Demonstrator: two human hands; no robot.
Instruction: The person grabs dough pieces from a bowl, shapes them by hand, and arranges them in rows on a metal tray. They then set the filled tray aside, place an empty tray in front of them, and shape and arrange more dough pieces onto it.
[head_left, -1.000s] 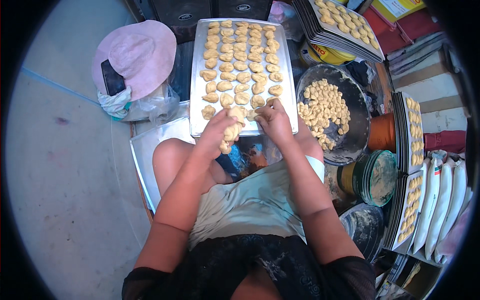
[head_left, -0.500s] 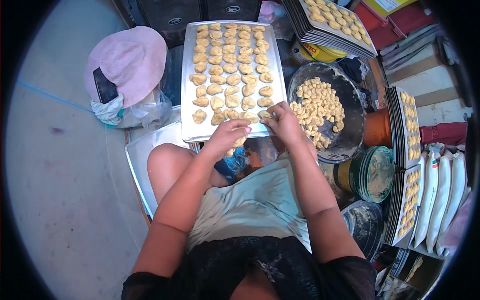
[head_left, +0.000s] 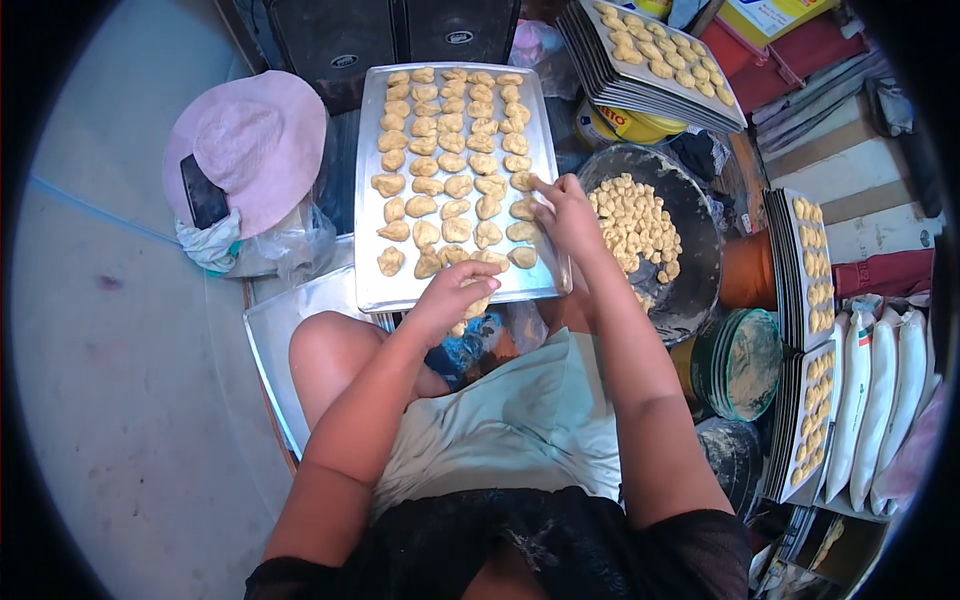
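A silver baking tray point(head_left: 378, 290) in front of me carries rows of lumpy, pale yellow dough pieces point(head_left: 456, 230). My left hand point(head_left: 452, 300) is closed around a few dough pieces point(head_left: 476, 308) at the tray's near edge; its fingers partly cover them. Over the tray's right side is my right hand point(head_left: 568, 215), its index finger and thumb apart. The index fingertip reaches a dough piece point(head_left: 521, 181) in the rightmost column, and the thumb is beside the piece below it. Nothing shows between those fingers.
Right of the tray, a black basin point(head_left: 700, 270) holds many small dough lumps. Stacked trays of dough point(head_left: 660, 55) stand at back right, more point(head_left: 815, 410) at far right. Green-rimmed sieves point(head_left: 755, 365) sit near my right arm. A pink hat point(head_left: 245, 140) with a phone point(head_left: 204, 190) lies left.
My right hand has moved away from the near edge, up along the tray's right side. A dough piece it was touching now lies at the near right corner. The left hand still grips dough.
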